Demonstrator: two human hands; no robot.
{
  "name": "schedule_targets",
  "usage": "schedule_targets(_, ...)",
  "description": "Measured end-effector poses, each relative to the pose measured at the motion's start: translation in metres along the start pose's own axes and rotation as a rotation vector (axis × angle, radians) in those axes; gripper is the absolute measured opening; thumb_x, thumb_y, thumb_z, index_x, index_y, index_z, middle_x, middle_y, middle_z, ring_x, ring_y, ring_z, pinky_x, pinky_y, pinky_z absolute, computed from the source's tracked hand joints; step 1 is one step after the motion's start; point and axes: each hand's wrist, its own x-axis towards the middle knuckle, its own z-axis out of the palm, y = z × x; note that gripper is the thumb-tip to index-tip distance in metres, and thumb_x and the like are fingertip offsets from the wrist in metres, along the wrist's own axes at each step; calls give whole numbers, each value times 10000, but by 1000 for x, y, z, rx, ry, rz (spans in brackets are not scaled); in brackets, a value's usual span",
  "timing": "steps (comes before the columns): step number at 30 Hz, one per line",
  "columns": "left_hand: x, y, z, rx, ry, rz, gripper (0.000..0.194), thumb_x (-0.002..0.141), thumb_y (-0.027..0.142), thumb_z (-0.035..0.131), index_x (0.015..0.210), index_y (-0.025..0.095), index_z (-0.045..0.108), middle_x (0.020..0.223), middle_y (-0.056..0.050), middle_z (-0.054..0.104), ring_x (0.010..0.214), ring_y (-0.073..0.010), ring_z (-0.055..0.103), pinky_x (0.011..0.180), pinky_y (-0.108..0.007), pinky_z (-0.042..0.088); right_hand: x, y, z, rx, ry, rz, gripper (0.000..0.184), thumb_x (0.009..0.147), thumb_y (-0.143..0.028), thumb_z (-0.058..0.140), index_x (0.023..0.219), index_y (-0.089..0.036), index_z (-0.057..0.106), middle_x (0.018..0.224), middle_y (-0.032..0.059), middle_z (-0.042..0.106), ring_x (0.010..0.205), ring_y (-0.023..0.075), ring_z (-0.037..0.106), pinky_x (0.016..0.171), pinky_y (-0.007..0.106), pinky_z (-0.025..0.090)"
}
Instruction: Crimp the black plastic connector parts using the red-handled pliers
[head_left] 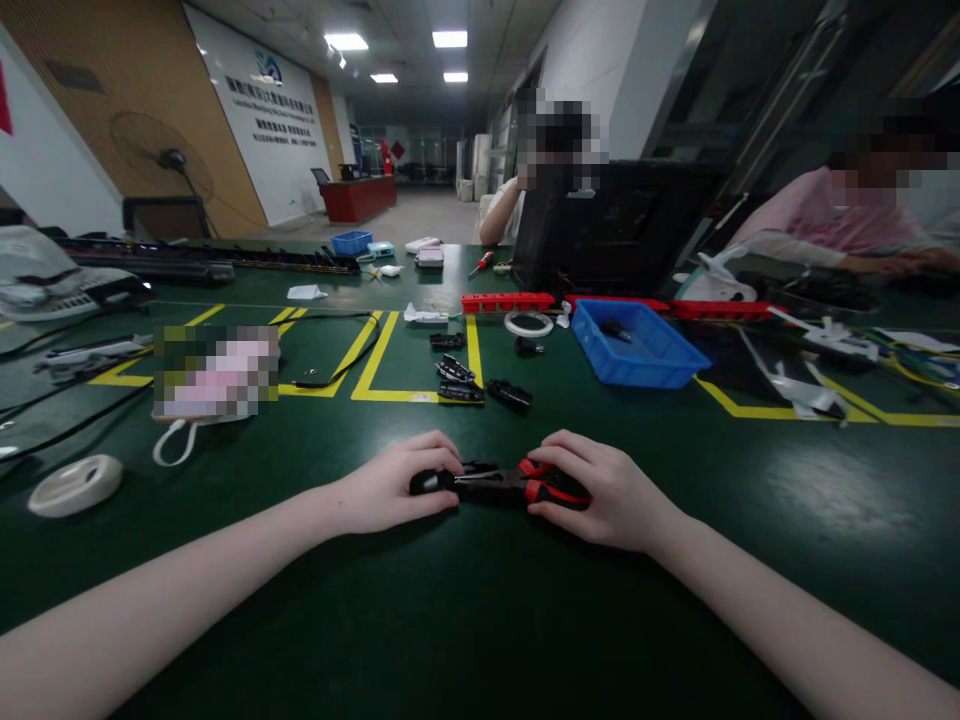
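My left hand (394, 485) is closed around a small black part (435, 482) that rests on the dark green table (480, 600). My right hand (600, 490) is closed on the red and black handles of a pair of pliers (517, 482). The pliers' metal jaws point left and meet the black part between the two hands. Both hands lie low on the table near its front middle.
Several black parts (461, 378) lie beyond the hands by yellow floor-tape lines. A blue tray (634, 345), a tape ring (528, 323), red strips (506, 301) and a white roll (75, 484) stand around. Two other people sit at the far side behind a black box (615, 225).
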Motion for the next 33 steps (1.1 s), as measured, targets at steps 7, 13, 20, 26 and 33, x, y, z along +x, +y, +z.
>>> schedule_targets(7,-1,-1,1,30,0,26,188,947,261,621,1129,215,629,1204,-63,572,1123,-223,571,985,-392,493,-3,0,-2,-43,14,-10,382,861,-427,673,1131,-162,617,1060,120,668,878,229,667,737,354,566)
schedule_targets(13,-1,-3,4,100,8,44,222,947,256,628,1166,224,615,1233,-72,565,1136,-236,565,985,-415,498,-2,-1,-5,-33,-7,17,376,845,-426,686,1123,-182,618,1061,108,670,881,224,667,747,350,561)
schedule_targets(20,-3,-6,6,141,17,75,215,938,223,629,1152,218,609,1228,-71,568,1122,-231,574,972,-403,506,-1,-8,-3,-65,4,11,361,849,-409,686,1111,-173,609,1048,111,666,865,223,668,730,345,559)
schedule_targets(26,-6,20,3,261,222,120,333,939,252,609,1268,227,567,1326,-103,569,1225,-289,539,1034,-503,462,0,-9,-3,-69,-14,25,341,859,-397,674,1115,-185,597,1056,109,664,850,214,664,720,343,560)
schedule_targets(33,-88,88,26,-4,240,231,293,980,438,470,1220,515,620,1106,-37,707,944,-282,666,722,-490,596,-2,-3,1,-41,3,20,336,869,-405,654,1127,-196,601,1060,111,668,862,222,673,726,349,565)
